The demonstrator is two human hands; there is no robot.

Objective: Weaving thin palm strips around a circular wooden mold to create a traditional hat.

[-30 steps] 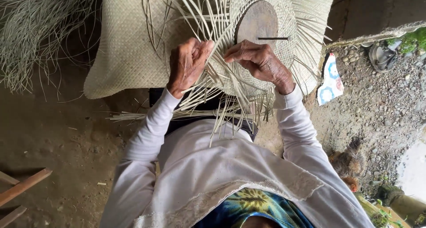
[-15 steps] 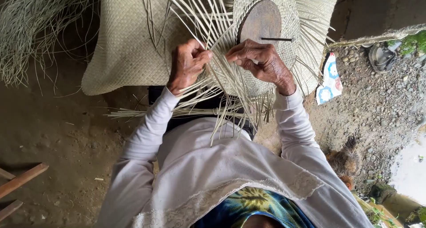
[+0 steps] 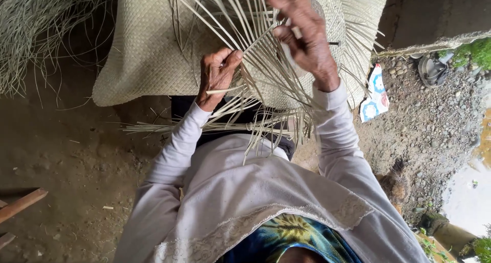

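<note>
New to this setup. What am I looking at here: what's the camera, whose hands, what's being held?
There is no machine here: a person works with two bare hands, and the single camera sits on that person's head, looking straight down, so you see the pale long sleeves and the hands from above.

The left hand pinches a few of the thin pale straw strips that fan loosely out of a partly woven piece. The right hand is raised higher and grips more of those strips near the top of the picture. Behind them lies a large flat tan woven straw mat, resting on the bare earth floor. A heap of loose grey-green dried fibres lies at upper left, a brown wooden stick at lower left, and gravel at right.
</note>
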